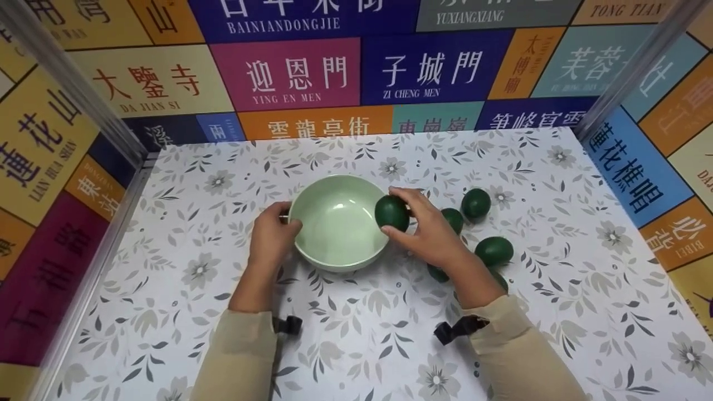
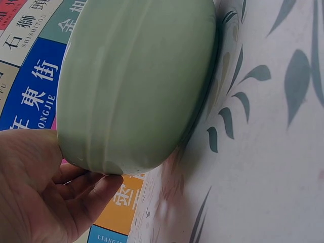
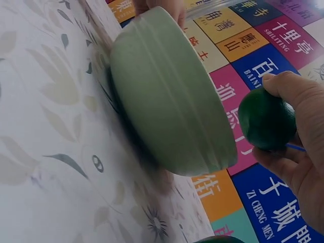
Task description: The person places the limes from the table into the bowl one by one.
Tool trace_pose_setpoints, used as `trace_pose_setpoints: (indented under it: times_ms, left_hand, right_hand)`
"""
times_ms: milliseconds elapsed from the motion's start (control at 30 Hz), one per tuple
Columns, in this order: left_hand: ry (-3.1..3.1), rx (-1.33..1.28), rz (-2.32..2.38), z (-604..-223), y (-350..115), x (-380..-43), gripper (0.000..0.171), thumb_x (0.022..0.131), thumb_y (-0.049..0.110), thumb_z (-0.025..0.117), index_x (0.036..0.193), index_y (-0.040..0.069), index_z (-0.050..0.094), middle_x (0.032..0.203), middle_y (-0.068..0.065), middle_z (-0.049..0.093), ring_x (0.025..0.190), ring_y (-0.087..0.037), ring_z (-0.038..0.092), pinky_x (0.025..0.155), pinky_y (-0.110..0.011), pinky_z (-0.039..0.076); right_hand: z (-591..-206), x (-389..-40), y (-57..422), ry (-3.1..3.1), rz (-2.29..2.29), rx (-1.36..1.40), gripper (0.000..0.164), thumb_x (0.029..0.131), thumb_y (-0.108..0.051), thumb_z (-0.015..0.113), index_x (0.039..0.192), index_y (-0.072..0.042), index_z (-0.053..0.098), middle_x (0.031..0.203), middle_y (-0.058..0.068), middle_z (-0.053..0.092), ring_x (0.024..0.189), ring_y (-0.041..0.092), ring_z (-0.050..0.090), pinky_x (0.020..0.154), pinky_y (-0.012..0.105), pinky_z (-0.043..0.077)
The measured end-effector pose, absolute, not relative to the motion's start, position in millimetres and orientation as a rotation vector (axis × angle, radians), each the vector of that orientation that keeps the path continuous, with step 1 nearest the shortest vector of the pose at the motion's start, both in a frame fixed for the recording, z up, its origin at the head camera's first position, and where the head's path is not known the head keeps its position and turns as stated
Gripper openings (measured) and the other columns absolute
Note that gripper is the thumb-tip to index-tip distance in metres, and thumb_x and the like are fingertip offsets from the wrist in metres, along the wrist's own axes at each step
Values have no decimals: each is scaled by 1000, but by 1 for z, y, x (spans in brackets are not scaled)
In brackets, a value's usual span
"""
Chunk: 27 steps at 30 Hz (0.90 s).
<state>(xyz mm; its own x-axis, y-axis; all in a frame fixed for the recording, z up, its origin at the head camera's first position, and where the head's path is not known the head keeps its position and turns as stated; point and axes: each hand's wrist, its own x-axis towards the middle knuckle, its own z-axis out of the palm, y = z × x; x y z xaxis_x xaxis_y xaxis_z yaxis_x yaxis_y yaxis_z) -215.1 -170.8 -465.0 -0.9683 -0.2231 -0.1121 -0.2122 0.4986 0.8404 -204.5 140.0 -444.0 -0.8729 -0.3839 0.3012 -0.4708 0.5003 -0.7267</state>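
Observation:
A light green bowl (image 1: 338,239) stands upright on the table with nothing inside. My left hand (image 1: 268,236) grips its left rim, thumb over the edge and fingers against the outside wall, as the left wrist view also shows. At the bowl's right rim, my right hand (image 1: 437,236) pinches a smooth dark green egg (image 1: 391,213) between thumb and fingers. From the right wrist camera, that egg appears up beside the rim, off the tabletop. More dark green eggs lie to the right, among them one egg (image 1: 476,204) and another egg (image 1: 494,252); some are partly hidden behind my right hand and wrist.
A white table (image 1: 345,340) with a grey leaf and flower pattern lies under everything. Colourful panels (image 1: 287,75) with printed characters rise along its back and sides. A black wrist mount (image 1: 288,324) sticks out from the left sleeve, and another (image 1: 459,328) from the right.

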Motion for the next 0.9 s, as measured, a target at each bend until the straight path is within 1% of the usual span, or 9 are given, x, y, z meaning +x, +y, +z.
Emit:
trace_pose_setpoints:
  times_ms: [67,167,300,367,500,700,800,900]
  left_hand:
    - [-2710,395,-1520,-466,-171,-214,50,89,11,63,139,8,63,126,-11,69,111,-26,64,95,-38,55]
    - [-2711,402,-1525,-467,-171,-213,50,90,11,63,139,8,63,128,-10,69,113,-26,64,96,-39,55]
    - [-2740,426,-1499,-466,-171,-214,51,90,12,62,141,9,62,132,-9,67,115,-24,63,99,-39,53]
    - [-2754,440,-1490,-465,-170,-216,52,90,13,61,142,10,61,133,-7,67,116,-23,63,100,-39,52]
    - [-2761,450,-1501,-464,-170,-217,53,90,13,61,143,11,60,133,-7,66,116,-22,62,101,-38,53]
    - [-2738,436,-1511,-465,-170,-217,52,90,13,61,142,10,61,131,-8,67,115,-23,63,100,-39,53]
    - [-2724,423,-1515,-465,-170,-216,51,90,12,62,141,9,62,131,-8,67,114,-23,64,100,-38,53]
    - [-2717,418,-1516,-465,-170,-216,50,90,12,62,140,9,62,131,-8,67,114,-23,64,99,-38,53]
  right_hand:
    - [-447,-202,136,-2607,1310,783,65,91,-25,80,148,-9,51,150,11,54,134,27,57,105,46,54]
    - [-453,-200,131,-2582,1249,851,60,91,-24,80,143,-8,55,149,12,55,136,30,56,108,48,52]
    - [-455,-199,127,-2591,1178,891,59,91,-24,80,144,-10,58,150,13,53,138,33,55,112,49,49]
    - [-455,-199,126,-2593,1160,904,58,92,-24,79,144,-11,59,149,12,53,137,33,56,111,48,50]
    - [-455,-200,124,-2589,1137,947,57,93,-25,77,145,-11,59,148,12,53,135,32,57,110,47,50]
    - [-459,-198,119,-2584,1121,997,53,94,-25,76,141,-9,59,149,12,56,139,31,55,114,46,47]
    - [-460,-198,116,-2565,1110,1033,50,94,-24,76,139,-9,60,148,13,56,137,31,56,112,46,49]
    - [-461,-198,113,-2556,1092,1072,48,94,-23,75,139,-10,62,145,15,55,133,32,58,108,46,52]
